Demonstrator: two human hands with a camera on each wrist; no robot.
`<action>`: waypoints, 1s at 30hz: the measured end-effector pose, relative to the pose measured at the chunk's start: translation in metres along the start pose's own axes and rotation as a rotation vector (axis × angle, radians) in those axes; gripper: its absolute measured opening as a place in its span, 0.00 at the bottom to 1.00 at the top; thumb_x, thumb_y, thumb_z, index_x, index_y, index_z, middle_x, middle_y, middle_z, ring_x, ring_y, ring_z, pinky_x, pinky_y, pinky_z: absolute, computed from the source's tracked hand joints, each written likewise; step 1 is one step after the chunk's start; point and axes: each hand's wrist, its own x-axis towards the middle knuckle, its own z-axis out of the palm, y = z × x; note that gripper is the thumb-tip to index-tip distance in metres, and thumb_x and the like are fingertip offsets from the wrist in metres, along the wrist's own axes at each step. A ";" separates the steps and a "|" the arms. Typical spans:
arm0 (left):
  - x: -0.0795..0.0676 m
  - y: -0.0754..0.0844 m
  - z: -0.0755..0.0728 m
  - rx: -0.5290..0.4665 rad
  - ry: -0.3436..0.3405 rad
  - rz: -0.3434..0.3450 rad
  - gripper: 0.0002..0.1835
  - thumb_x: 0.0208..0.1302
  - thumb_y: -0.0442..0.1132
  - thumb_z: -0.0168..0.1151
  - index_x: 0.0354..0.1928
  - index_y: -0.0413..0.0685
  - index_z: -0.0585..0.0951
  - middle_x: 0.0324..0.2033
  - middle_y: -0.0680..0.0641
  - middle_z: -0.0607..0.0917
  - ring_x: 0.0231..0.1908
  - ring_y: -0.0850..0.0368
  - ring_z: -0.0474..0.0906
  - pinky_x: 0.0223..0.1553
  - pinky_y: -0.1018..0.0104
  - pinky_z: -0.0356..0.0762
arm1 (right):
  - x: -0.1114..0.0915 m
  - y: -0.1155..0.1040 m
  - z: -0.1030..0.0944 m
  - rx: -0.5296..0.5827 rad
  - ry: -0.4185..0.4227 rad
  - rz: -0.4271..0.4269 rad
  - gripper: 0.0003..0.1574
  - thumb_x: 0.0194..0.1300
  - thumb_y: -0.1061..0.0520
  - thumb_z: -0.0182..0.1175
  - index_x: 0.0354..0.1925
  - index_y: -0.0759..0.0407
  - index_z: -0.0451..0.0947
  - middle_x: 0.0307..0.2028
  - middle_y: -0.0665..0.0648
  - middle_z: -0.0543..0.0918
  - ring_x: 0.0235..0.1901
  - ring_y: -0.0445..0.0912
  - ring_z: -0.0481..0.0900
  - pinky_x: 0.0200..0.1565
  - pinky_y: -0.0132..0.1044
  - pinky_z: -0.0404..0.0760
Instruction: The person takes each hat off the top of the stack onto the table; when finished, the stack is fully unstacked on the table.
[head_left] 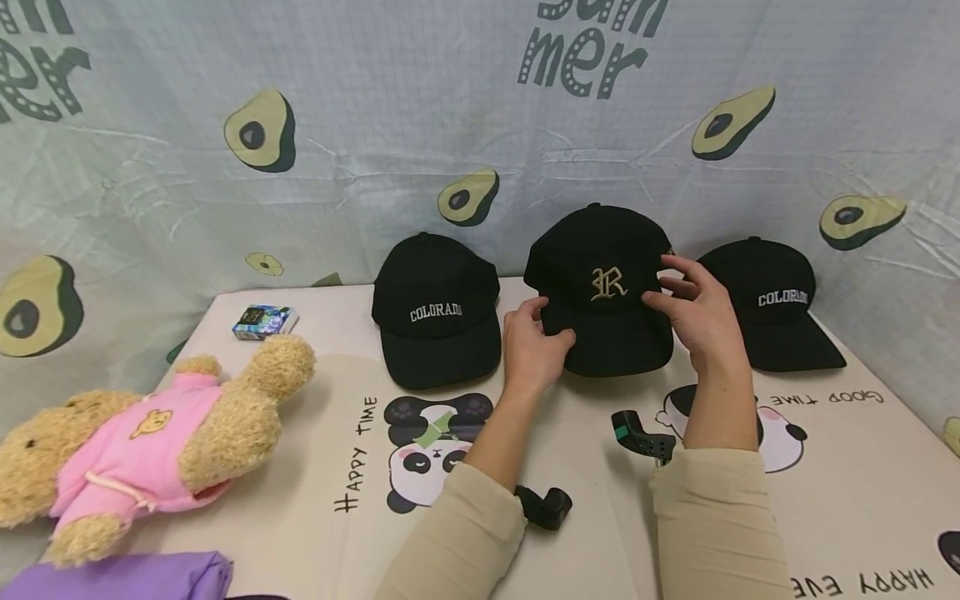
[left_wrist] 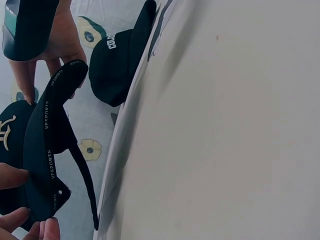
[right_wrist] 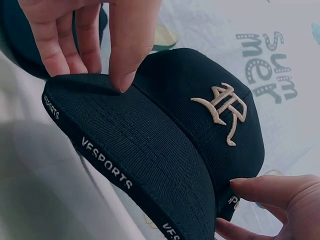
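A black cap (head_left: pixel 600 267) with a gold R on its crown is held upright between both hands in the middle, its brim lifted off the table. My left hand (head_left: pixel 535 346) pinches the brim's left side, thumb on top and fingers beneath, as the right wrist view shows. At the crown's right side is my right hand (head_left: pixel 701 312), its thumb and fingers around the lower edge. In the left wrist view the brim's lettered edge (left_wrist: pixel 48 125) and a hanging strap (left_wrist: pixel 86 177) show. Black Colorado caps stand on either side, one left (head_left: pixel 437 312) and one right (head_left: pixel 772 304).
On the left a teddy bear (head_left: pixel 142 446) in a pink hoodie lies on the table (head_left: pixel 300 533). A small colourful box (head_left: pixel 264 322) sits behind it, and folded purple cloth (head_left: pixel 135 575) is in front. A printed avocado curtain (head_left: pixel 360 167) hangs right behind the caps.
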 end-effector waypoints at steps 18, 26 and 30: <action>0.002 -0.008 0.016 -0.008 -0.009 -0.033 0.30 0.56 0.33 0.71 0.64 0.43 0.79 0.52 0.42 0.77 0.51 0.49 0.76 0.59 0.55 0.76 | 0.003 0.013 -0.003 -0.020 0.025 -0.016 0.42 0.73 0.58 0.60 0.80 0.45 0.59 0.77 0.64 0.64 0.77 0.62 0.58 0.74 0.63 0.60; 0.005 -0.009 0.017 0.004 -0.021 -0.049 0.30 0.58 0.34 0.71 0.65 0.43 0.79 0.54 0.41 0.78 0.52 0.47 0.75 0.61 0.53 0.75 | 0.005 0.014 -0.001 -0.030 0.022 -0.016 0.42 0.74 0.58 0.59 0.80 0.46 0.58 0.77 0.65 0.63 0.77 0.63 0.58 0.74 0.64 0.60; 0.007 -0.011 0.018 0.018 -0.034 -0.053 0.29 0.58 0.34 0.71 0.64 0.43 0.79 0.55 0.41 0.78 0.54 0.47 0.75 0.61 0.53 0.75 | 0.006 0.018 -0.002 -0.026 0.019 -0.002 0.42 0.74 0.58 0.59 0.80 0.47 0.58 0.77 0.65 0.63 0.77 0.62 0.59 0.74 0.63 0.60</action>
